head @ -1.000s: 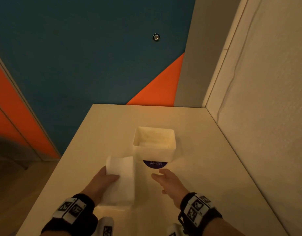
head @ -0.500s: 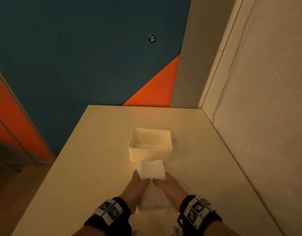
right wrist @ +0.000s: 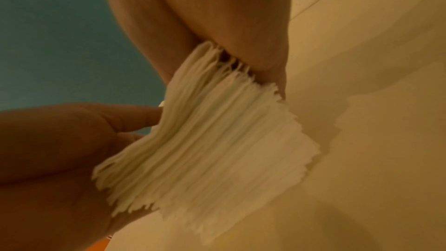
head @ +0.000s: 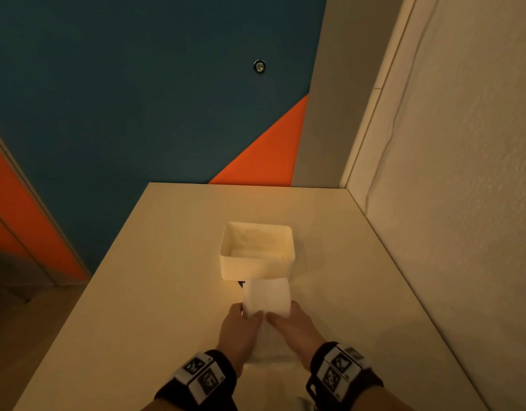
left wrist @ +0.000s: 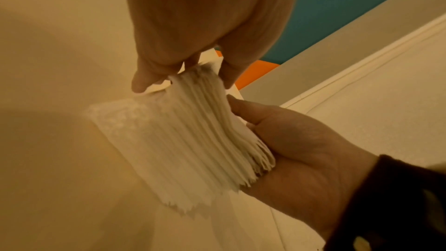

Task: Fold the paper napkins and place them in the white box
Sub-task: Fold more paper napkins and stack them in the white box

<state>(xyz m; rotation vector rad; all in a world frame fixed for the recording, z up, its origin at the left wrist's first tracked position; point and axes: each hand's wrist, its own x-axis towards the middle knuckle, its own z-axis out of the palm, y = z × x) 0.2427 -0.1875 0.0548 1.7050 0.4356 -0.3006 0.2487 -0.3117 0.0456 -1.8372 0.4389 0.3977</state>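
Note:
A thick stack of white paper napkins [head: 267, 298] is held upright on edge just in front of the white box [head: 257, 269], its lower edge on the table. My left hand [head: 244, 321] grips its left side and my right hand [head: 288, 320] grips its right side, thumbs on the near face. In the left wrist view the napkin stack [left wrist: 200, 131] shows many layered edges between my left hand [left wrist: 207, 16] and right hand [left wrist: 301, 146]. The right wrist view shows the same stack [right wrist: 212, 131], slightly fanned. The box is open-topped, with something pale at its bottom.
The beige table [head: 166, 292] ends at a white wall [head: 448, 232] on the right and at a blue and orange wall [head: 137, 99] behind. A dark sticker [head: 241, 283] peeks out under the box's front left corner. The table's left edge drops to the floor.
One second ago my left hand alone held the stack at the left and my right hand was open. Both hands now hold it, centred before the box.

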